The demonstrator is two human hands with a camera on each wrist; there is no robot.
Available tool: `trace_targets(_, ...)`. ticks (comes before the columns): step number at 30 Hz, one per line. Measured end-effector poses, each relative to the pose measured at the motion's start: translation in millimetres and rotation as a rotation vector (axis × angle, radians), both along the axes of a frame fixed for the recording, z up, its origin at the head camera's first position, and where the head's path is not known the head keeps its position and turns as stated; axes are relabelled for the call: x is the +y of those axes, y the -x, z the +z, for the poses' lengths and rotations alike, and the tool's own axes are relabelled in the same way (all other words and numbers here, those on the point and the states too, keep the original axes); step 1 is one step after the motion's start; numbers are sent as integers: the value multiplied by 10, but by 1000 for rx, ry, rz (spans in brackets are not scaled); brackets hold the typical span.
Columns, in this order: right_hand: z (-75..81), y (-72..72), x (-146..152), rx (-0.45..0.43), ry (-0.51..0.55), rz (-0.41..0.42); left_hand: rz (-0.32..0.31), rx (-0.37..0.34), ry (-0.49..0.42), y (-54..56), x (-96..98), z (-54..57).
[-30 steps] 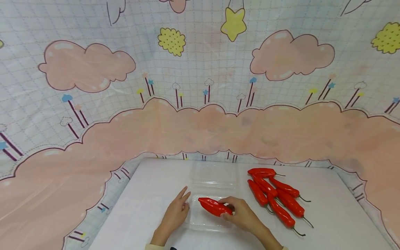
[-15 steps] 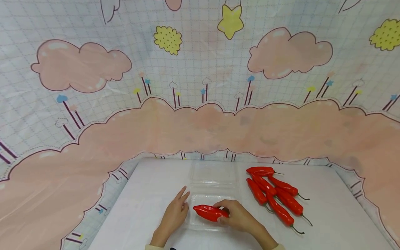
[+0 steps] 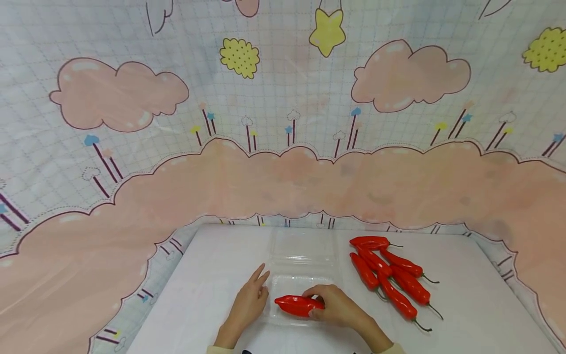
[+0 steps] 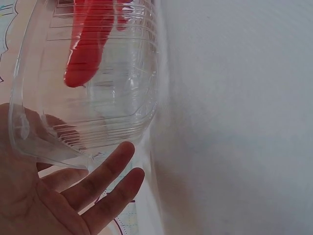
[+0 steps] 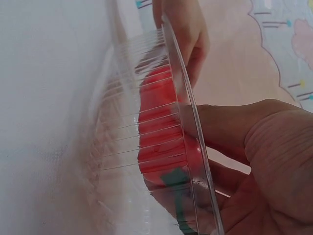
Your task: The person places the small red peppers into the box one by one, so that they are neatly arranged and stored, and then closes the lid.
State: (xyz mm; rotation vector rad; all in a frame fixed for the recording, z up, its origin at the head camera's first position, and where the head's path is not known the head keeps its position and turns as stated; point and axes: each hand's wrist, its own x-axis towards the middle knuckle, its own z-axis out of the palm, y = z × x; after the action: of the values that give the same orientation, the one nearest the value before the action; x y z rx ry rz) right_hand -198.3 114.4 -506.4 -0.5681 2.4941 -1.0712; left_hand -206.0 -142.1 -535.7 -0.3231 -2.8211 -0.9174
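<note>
My right hand (image 3: 338, 305) grips a red chili pepper (image 3: 294, 306) low within the near half of a clear plastic clamshell box (image 3: 283, 282). The right wrist view shows the pepper (image 5: 159, 122) through the ribbed wall, its green stem end (image 5: 176, 178) towards me, my thumb (image 5: 225, 125) reaching over the rim. At the box's left edge is my left hand (image 3: 248, 302). In the left wrist view its thumb (image 4: 51, 127) shows through the plastic, while the other fingers (image 4: 105, 176) stretch outside, so the rim lies between them.
The hinged lid (image 3: 302, 246) lies open behind the box's base. To the right, several red chili peppers (image 3: 400, 300) with green stems lie in a loose heap on the white tabletop (image 3: 477, 305). A patterned cloth (image 3: 283, 182) hangs behind and around the table.
My right hand has brought the chili pepper down towards me and slightly left into the box, turning it nearly level across. The left hand stays at the box's edge.
</note>
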Motion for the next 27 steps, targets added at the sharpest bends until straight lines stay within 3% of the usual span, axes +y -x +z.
trace_targets(9,-18,-12,-11,24,-43,57,-6,-1,-17,-7,4,5)
trace_targets(27,-37,33,-19,4,-53,96,-19,21,-18,3,1,-17)
